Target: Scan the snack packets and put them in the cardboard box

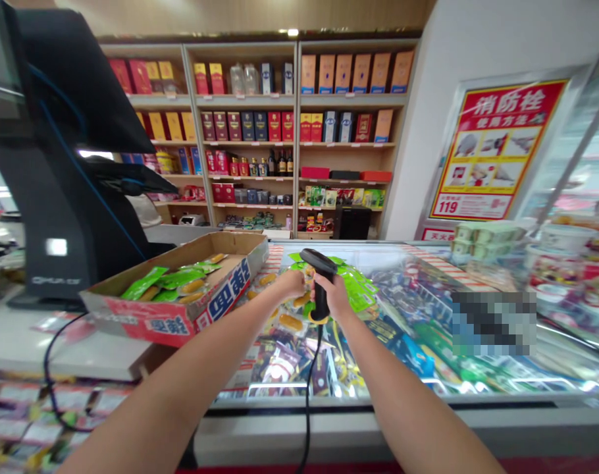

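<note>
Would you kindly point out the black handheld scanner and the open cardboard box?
Black handheld scanner (321,296): head view, on its handle.
Open cardboard box (229,289): head view, on its printed side wall.

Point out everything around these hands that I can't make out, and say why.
All in the head view:
- Left hand: fingertips hidden behind the hand itself; whether it grips a packet is unclear.
- Scanner in the right hand: its front faces away.
- Scanner cable: far end cut off by the bottom edge.
- Poster: small print too small and blurred.
- Blocky patch at right: masks whatever lies beneath.
</note>
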